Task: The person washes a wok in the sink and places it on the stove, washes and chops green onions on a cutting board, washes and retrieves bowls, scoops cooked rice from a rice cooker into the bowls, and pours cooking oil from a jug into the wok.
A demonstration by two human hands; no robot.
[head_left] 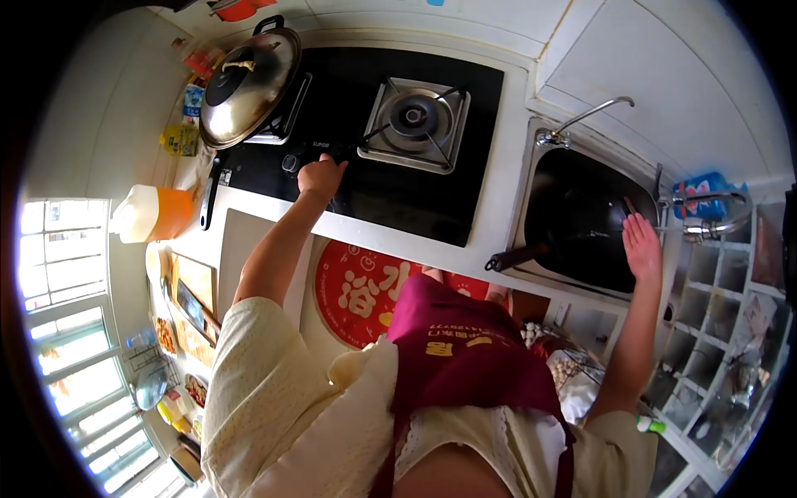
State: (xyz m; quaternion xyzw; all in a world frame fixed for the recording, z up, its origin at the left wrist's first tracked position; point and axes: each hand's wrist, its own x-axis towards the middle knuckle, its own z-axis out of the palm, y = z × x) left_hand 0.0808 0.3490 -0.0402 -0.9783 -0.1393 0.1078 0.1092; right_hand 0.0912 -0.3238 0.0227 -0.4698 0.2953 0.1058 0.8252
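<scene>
My left hand (322,177) is at the front of the black gas stove (407,203), its fingers closed round a control knob that they mostly hide. Beside it another stove knob (290,163) shows. No flame is visible on the right burner (413,115). My right hand (641,245) is held open, fingers straight and together, at the right side of the sink (525,212). It is over or against the rim of a dark wok (573,216) in the sink; whether it touches I cannot tell. The wok's handle (516,256) points toward the stove.
A lidded pan (253,87) stands on the left burner, its black handle (211,195) jutting over the counter edge. A faucet (594,114) arches above the sink. An orange-filled jug (158,213), a cutting board (193,290) and bottles (180,139) line the left side.
</scene>
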